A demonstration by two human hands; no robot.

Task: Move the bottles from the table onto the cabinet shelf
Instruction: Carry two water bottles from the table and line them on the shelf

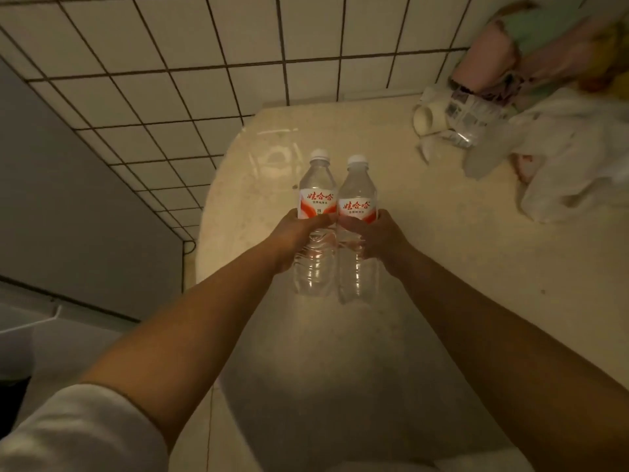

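Note:
Two clear plastic water bottles with white caps and red-and-white labels stand side by side, touching, on the beige table (442, 253). My left hand (296, 238) wraps around the middle of the left bottle (316, 195). Around the middle of the right bottle (357, 199) my right hand (377, 238) is closed. Both bottles are upright, and their bases appear to rest on the table top. No cabinet shelf is clearly in view.
White crumpled plastic bags (565, 158) and a pale cup-like object (429, 119) lie at the table's far right. Colourful items (531, 46) lean against the tiled wall (204, 63). A grey surface (68, 199) stands to the left of the table.

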